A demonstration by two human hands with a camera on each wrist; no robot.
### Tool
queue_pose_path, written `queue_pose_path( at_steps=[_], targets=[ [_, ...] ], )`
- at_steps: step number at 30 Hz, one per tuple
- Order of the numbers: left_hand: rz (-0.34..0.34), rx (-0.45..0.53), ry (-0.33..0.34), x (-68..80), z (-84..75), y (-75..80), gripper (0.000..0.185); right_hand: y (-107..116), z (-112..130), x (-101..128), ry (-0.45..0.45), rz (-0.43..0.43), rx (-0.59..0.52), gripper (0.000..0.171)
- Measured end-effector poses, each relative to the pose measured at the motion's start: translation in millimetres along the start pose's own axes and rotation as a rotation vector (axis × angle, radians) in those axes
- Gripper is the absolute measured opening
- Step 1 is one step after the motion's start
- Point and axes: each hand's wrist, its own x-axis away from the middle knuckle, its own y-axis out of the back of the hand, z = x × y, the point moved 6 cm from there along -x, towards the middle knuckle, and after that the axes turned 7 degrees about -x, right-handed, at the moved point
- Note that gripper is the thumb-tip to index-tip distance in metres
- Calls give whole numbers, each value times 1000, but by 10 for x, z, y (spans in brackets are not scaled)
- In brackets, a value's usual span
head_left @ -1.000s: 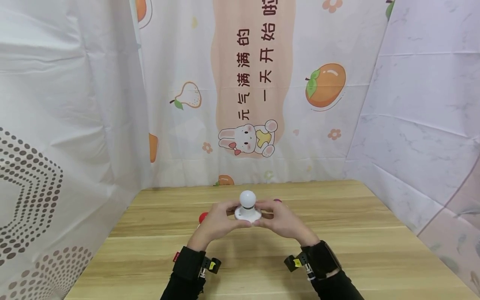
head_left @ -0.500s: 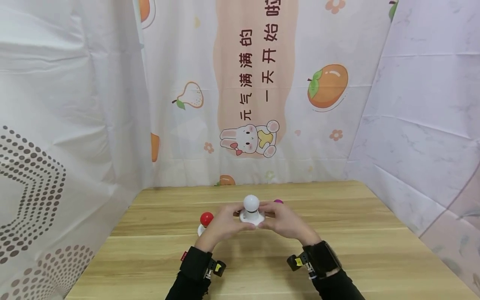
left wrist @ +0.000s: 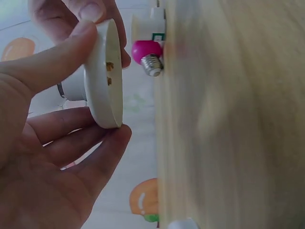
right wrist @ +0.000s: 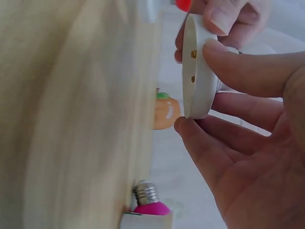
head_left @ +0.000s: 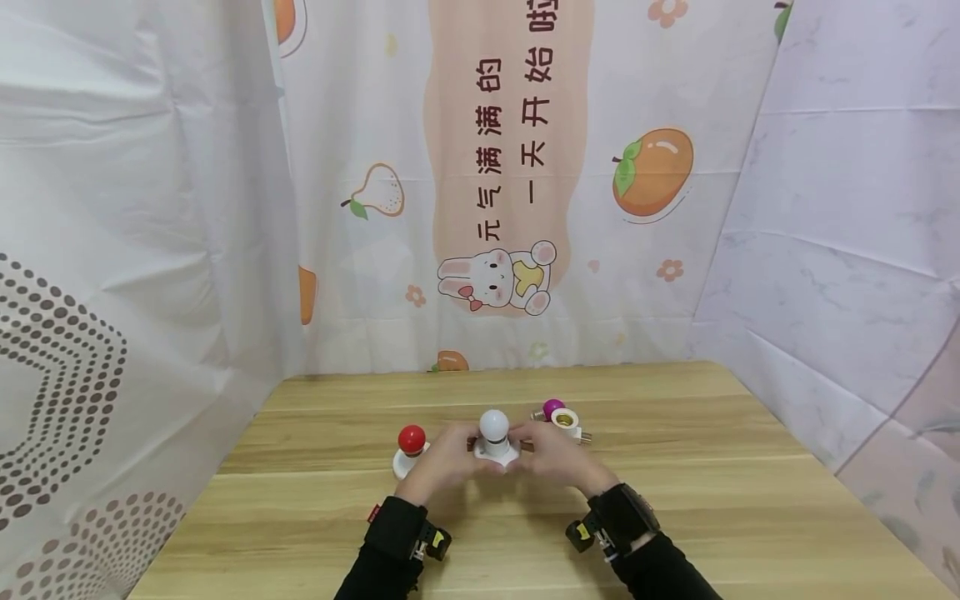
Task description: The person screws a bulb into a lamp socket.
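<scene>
A white round bulb [head_left: 495, 422] stands screwed into a white disc-shaped lamp base [head_left: 497, 455]. Both hands hold the base by its rim, just above the wooden table [head_left: 675, 500]. My left hand [head_left: 456, 456] pinches the left side of the base [left wrist: 106, 81] between thumb and fingers. On the other side, my right hand [head_left: 536, 451] grips the base [right wrist: 195, 67] the same way. The wrist views show a narrow gap between the disc's flat underside and the table.
A red bulb [head_left: 411, 437] in its own white base stands left of the hands. A magenta bulb [head_left: 553, 407] lies beside an empty socket [head_left: 566, 418] behind the right hand. Curtains with printed patterns close off the table at the back and both sides.
Both hands have lowered the white bulb and base toward the table. The red bulb and the magenta bulb with its socket now show beside the hands.
</scene>
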Motion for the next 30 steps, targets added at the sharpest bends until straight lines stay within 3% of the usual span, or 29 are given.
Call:
queue_pose_path(
  at_steps=[7,15,30],
  targets=[
    [14,-62,25,4,57,-67,41,-120,-61,-29,-48,8,24,19],
    [44,-58,81,11,140,-121,39,-220,-117,-51,-101,29,39,20],
    [73,-94,85,33,190,-178,36,-318,-109,-76,-76,56,154,20]
  ],
)
